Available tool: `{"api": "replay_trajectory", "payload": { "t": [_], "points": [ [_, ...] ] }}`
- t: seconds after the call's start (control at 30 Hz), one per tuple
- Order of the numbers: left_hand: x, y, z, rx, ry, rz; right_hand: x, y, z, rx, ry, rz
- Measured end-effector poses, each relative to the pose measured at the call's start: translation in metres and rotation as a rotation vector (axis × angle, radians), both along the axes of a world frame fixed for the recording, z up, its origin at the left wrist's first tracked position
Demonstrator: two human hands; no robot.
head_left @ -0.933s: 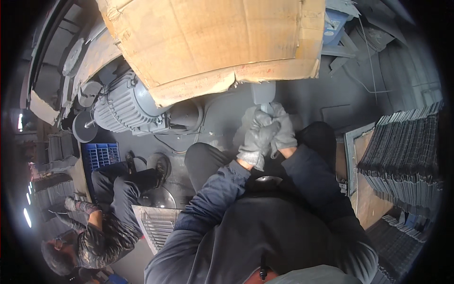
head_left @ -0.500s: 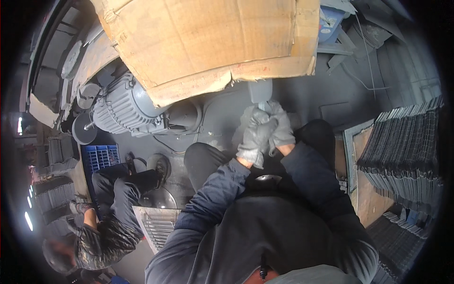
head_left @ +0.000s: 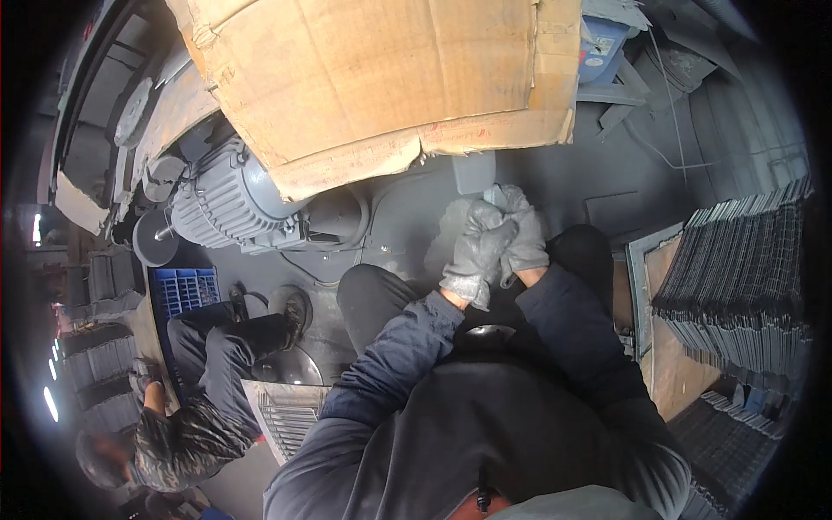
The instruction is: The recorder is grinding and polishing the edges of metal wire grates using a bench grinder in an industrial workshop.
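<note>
The pale piece (head_left: 494,197) pokes out ahead of my grip (head_left: 495,230), its long axis mostly hidden; my gloved left hand (head_left: 477,253) and right hand (head_left: 523,236), equally near, clamp it, 2 together, near the grey block (head_left: 474,173).

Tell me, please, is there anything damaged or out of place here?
The cardboard sheet beyond the gloved left hand and right hand looks damaged: its near edge is ragged, with a torn notch around the middle, and its face is creased.
</note>
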State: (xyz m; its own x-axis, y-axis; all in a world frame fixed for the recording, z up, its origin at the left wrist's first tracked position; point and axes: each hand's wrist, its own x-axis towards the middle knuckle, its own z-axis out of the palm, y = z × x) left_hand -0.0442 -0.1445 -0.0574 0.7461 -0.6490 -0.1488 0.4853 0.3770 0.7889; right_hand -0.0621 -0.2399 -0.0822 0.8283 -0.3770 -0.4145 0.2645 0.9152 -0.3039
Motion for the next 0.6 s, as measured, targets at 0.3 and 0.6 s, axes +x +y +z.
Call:
{"api": "replay_trajectory", "payload": {
  "t": [0.3, 0.6],
  "points": [
    [0.006, -0.003, -0.007, 0.105, -0.040, 0.121, 0.000, -0.005, -0.040, -0.101, -0.184, 0.230],
    [0.008, -0.005, -0.002, 0.185, -0.374, 0.103, -0.002, 0.002, -0.030, -0.433, -0.075, 0.162]
  ]
}}
